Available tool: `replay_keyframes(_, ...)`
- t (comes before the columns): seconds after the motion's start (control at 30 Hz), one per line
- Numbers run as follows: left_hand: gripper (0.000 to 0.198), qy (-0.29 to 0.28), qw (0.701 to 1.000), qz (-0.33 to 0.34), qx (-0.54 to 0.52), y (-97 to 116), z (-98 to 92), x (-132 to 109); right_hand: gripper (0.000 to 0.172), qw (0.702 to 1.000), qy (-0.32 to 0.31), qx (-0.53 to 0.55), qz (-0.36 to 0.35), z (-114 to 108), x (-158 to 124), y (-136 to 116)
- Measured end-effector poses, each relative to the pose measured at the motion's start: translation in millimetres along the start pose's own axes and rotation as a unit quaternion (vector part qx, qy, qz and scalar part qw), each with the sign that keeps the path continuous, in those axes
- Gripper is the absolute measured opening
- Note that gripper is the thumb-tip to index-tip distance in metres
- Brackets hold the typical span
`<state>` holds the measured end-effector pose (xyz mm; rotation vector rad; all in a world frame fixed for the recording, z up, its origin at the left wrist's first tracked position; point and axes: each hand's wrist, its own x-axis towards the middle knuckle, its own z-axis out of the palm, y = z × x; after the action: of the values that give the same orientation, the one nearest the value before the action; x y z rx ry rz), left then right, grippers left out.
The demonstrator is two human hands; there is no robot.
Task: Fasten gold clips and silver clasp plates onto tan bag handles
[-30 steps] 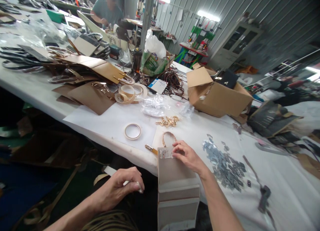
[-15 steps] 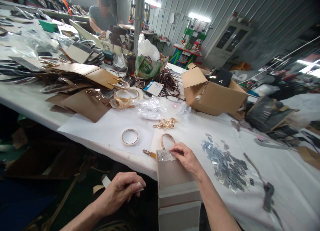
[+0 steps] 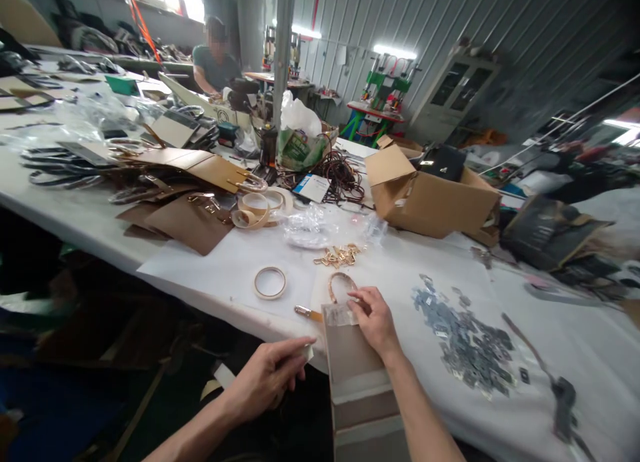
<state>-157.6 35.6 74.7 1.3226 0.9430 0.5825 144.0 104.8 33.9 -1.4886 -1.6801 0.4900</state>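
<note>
My left hand [image 3: 277, 372] is closed in a pinch on a small pale piece of tape [image 3: 309, 351], left of the bag panel. The grey-brown bag panel [image 3: 357, 362] hangs over the table's front edge, with pale bands across it. Its far end carries a looped handle [image 3: 341, 277] and a patch of clear film [image 3: 341, 315]. My right hand [image 3: 375, 321] is closed on that end, fingertips at the film beside the loop; what lies under them is hidden. An ochre strap with a metal clasp [image 3: 303, 311] sticks out at the panel's left.
A tape roll [image 3: 270, 283] lies on the white table [image 3: 370, 269]. Beyond are gold hardware [image 3: 337, 255], plastic wrap [image 3: 307, 227] and a cardboard box [image 3: 437, 199]. Small metal plates [image 3: 465, 342] spread at right, stacked bag pieces [image 3: 190, 222] at left. A co-worker [image 3: 216, 62] sits far back.
My left hand has come up and right, nearer the panel, still pinching the pale piece. My right hand keeps its place on the panel's end. The whole view has shifted slightly.
</note>
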Motion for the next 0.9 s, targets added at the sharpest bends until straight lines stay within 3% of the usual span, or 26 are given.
replay_keyframes(0.1, 0.053, -0.007, 1.0, 0.007, 0.006, 5, 2.6, 4, 0.017, 0.991, 0.107, -0.049, -0.067, 3, -13, -5)
replay_keyframes(0.2, 0.073, -0.012, 1.0, 0.012, 0.012, 11, 5.4, 5, 0.013, 0.971, 0.19, -0.086, -0.117, 2, -21, -13)
replay_keyframes(0.27, 0.085, -0.017, 1.0, 0.014, 0.018, 16, 6.2, 6, 0.012, 0.961, 0.227, -0.092, -0.127, 1, -25, -21)
replay_keyframes(0.37, 0.083, -0.021, 0.999, 0.03, 0.035, 21, 5.0, 6, 0.013, 0.956, 0.246, -0.083, -0.138, -5, -29, -38)
replay_keyframes(0.47, 0.08, -0.032, 0.996, 0.049, 0.072, 24, 1.6, 4, 0.018, 0.972, 0.176, -0.046, -0.15, -13, -35, -63)
replay_keyframes(0.57, 0.079, -0.043, 0.987, 0.065, 0.138, 27, -1.9, 1, 0.032, 0.983, -0.01, -0.02, -0.182, -18, -40, -93)
replay_keyframes(0.67, 0.076, -0.046, 0.968, 0.088, 0.229, 31, -4.1, -3, 0.044, 0.959, -0.161, -0.062, -0.224, -15, -44, -120)
replay_keyframes(0.73, 0.076, -0.052, 0.952, 0.105, 0.282, 33, -5.0, -6, 0.033, 0.945, -0.205, -0.105, -0.232, -9, -47, -132)
replay_keyframes(0.83, 0.08, -0.084, 0.931, 0.126, 0.332, 37, -5.4, -9, 0.003, 0.933, -0.218, -0.165, -0.235, 0, -53, -142)
replay_keyframes(0.9, 0.079, -0.1, 0.921, 0.133, 0.352, 40, -5.3, -12, 0.014, 0.928, -0.206, -0.199, -0.237, 2, -59, -147)
